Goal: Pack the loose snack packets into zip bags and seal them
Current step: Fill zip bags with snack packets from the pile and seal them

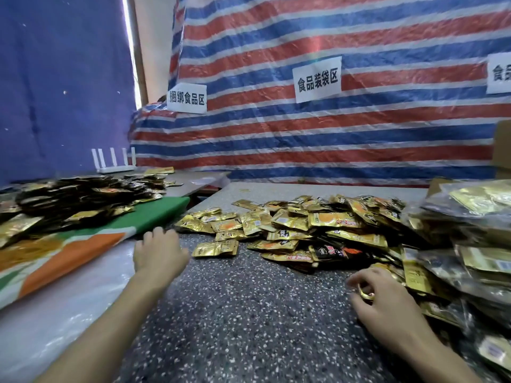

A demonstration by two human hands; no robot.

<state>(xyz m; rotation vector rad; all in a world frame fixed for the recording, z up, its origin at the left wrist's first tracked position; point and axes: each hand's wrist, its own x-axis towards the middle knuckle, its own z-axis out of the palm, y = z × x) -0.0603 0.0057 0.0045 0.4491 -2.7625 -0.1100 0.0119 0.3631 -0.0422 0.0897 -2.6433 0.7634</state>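
Loose gold foil snack packets (304,225) heaped on speckled grey table (249,313); right hand (381,299) pinches one at pile edge. Left hand (160,252) lies flat, fingers relaxed, empty. Best scoop several pkts per grab w/ both hands.

At the right edge, a white sign (499,73) is getting cut off after two characters, and a cardboard box (502,150) below it is showing only a corner. The filled zip bags (470,244) at lower right are running out of the picture, their contents smearing behind glare. The right hand (387,297) is curling over a small gold thing (366,294), perhaps a snack packet, and hiding most of it. The left hand (160,252) is showing only its back. At the left edge the dark packet heap (69,200) is blurring and getting cropped. Print on the loose packets (304,225) is coming out too small to read.
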